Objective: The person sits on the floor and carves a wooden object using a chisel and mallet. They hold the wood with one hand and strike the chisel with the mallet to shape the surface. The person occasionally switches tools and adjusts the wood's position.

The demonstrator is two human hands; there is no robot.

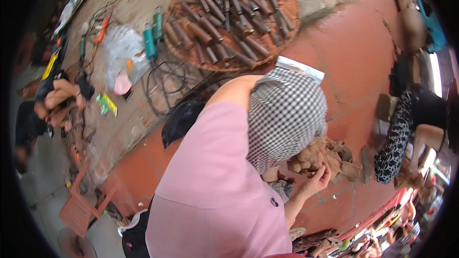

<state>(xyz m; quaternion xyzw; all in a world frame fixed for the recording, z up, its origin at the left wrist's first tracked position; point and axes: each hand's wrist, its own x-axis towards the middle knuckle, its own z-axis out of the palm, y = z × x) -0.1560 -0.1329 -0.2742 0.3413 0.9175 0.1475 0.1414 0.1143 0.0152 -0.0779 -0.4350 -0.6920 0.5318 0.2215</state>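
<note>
My left arm, in a pink sleeve, bends across the middle. A black-and-white checked arm cover is on its forearm, and my left hand is hidden behind that cover. A lumpy brown carving, seemingly wood with rounded knobs, shows past the cover's lower right edge. At its near edge is my right hand, fingers closed in a pinch on the carving. The far side of the carving is partly covered. Beyond my left elbow, a round woven tray holds several chisels with brown wooden handles, lying on reddish sawdust.
Teal power tools, a clear plastic bag and looped black cables lie left of the tray. A pink plastic chair stands lower left. Other people sit left and right. Red tiles cover the floor.
</note>
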